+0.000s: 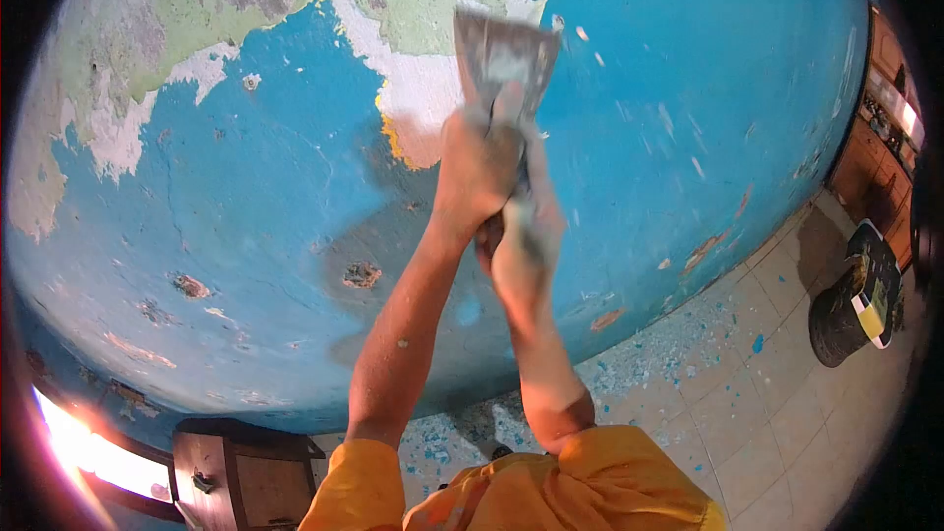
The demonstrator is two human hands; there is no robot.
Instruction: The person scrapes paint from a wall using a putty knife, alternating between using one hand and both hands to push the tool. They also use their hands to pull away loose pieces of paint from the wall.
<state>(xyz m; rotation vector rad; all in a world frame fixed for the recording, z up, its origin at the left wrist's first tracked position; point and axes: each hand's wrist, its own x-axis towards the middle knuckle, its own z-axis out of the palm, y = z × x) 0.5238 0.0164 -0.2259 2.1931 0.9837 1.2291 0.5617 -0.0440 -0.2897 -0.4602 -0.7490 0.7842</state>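
Note:
A wide-bladed paint scraper (506,51) is raised against the wall, its blade up and smeared with pale dust. My left hand (476,169) wraps the handle just below the blade. Lower down, my right hand (523,248) is closed round the same handle, slightly blurred. The blade overlaps the boundary between blue paint (649,59) and a stripped patch (423,84) of white and pale green; whether its edge touches the wall cannot be made out. Small paint flakes (696,165) show as streaks to the right of the blade.
Blue and white chips litter the tiled floor (708,413) along the wall's foot. A black bucket (834,324) stands at right, near wooden cupboards (870,162). At lower left is a dark wooden cabinet (206,477) beside a bright opening. Rough holes (362,275) pit the wall.

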